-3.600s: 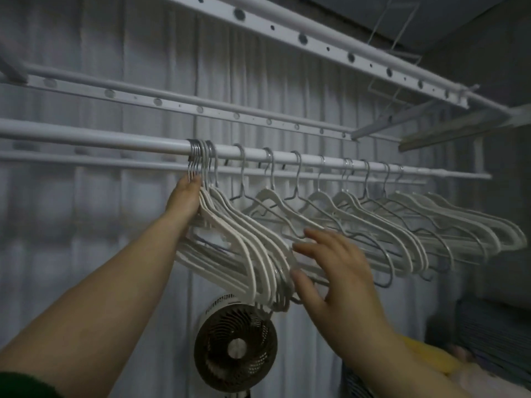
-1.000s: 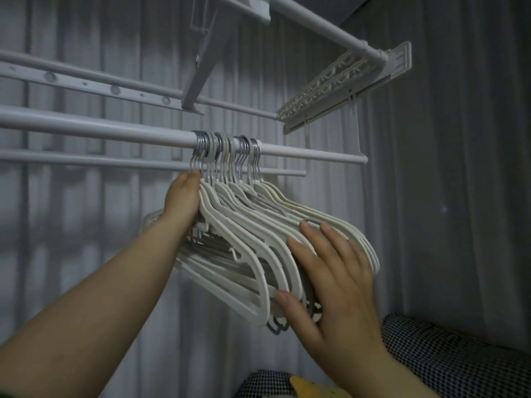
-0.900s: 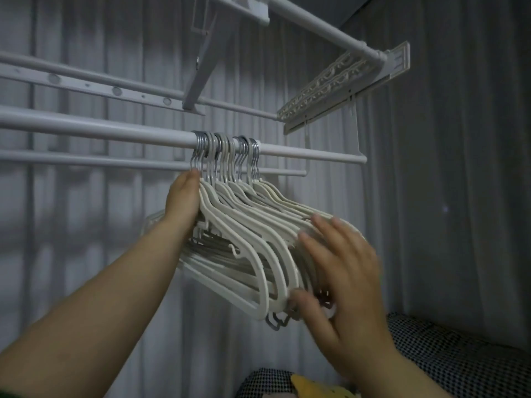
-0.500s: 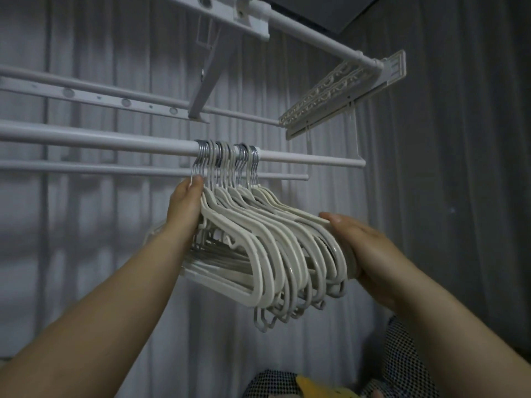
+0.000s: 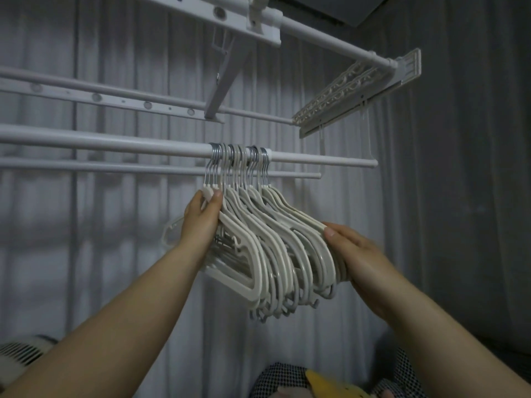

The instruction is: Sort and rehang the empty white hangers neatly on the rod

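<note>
Several white hangers [image 5: 270, 248] hang bunched together by metal hooks on the white rod [image 5: 115, 142]. My left hand [image 5: 202, 218] grips the neck of the leftmost hangers just below the hooks, thumb on the front. My right hand [image 5: 353, 254] lies against the right side of the bunch, fingers wrapped round the outermost hangers' shoulders. The rod to the right of the hooks is bare up to its end.
More white rails [image 5: 115, 96] and a folded drying rack [image 5: 356, 90] run above the rod. Grey curtains hang behind. A fan [image 5: 20, 351] shows at the lower left, and checked fabric [image 5: 287, 377] with a yellow thing at the bottom.
The spread-out hangers have been gathered leftward into one tight bunch. My right hand moved from the front of the bunch to its right side. The left hand has stayed at the necks.
</note>
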Tool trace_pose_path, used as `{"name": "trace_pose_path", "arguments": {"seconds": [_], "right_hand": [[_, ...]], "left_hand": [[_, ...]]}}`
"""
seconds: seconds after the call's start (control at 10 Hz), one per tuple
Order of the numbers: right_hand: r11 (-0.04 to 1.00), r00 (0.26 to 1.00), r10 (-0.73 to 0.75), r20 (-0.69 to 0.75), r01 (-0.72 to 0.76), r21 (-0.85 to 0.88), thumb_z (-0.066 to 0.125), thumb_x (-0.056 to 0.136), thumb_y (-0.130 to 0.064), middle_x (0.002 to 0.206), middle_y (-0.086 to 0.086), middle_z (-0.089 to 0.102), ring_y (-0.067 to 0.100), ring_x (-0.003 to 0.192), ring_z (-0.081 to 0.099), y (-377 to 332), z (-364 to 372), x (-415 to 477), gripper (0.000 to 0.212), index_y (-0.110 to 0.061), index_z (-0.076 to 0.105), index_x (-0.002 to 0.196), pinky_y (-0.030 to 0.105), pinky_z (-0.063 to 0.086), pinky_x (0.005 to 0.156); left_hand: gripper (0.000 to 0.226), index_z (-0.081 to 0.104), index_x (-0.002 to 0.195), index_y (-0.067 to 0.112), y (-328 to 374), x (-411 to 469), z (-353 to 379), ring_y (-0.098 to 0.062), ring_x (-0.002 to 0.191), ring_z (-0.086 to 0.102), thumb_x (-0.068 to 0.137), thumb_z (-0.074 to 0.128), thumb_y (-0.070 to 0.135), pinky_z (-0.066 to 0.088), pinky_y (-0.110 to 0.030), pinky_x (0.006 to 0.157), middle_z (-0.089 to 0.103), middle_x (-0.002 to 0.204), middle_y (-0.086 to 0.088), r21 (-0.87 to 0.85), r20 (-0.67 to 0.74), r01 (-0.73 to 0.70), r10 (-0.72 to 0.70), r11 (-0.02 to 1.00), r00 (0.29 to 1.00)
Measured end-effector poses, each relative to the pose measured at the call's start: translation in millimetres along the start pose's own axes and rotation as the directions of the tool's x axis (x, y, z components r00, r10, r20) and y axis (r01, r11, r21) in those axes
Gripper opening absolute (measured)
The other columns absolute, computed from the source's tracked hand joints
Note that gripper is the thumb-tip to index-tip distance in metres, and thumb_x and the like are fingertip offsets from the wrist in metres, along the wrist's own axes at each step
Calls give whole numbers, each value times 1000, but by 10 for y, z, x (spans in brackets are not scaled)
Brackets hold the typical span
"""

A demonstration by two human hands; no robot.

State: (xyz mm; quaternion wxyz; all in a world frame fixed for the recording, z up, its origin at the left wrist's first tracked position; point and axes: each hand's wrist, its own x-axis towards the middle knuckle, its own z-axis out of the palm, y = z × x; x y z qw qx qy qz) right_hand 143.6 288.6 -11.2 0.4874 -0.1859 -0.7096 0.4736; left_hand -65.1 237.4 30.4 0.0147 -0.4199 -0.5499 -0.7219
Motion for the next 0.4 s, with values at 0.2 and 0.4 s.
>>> {"name": "trace_pose_path", "arguments": {"seconds": [0.2, 0.4], "right_hand": [[1000, 998, -6, -58, 4, -30, 40, 97, -29, 92, -1, 66, 13, 79, 60, -66, 11, -79, 24, -19, 59, 108, 26, 48, 67], [1000, 976, 18, -219, -20, -10, 38, 99, -24, 113, 17, 61, 23, 86, 55, -203, -53, -260, 25, -10, 59, 99, 30, 43, 77]], "left_hand": [[59, 23, 147, 13, 86, -212, -262, -23, 142, 27, 96, 36, 40, 22, -33, 114, 26, 155, -5, 91, 8, 41, -42, 995, 999], [50, 33, 143, 8, 264, -615, -780, -22, 141, 29, 98, 37, 29, 22, -29, 113, 31, 153, -7, 235, 90, -22, 1, 972, 996]]}}
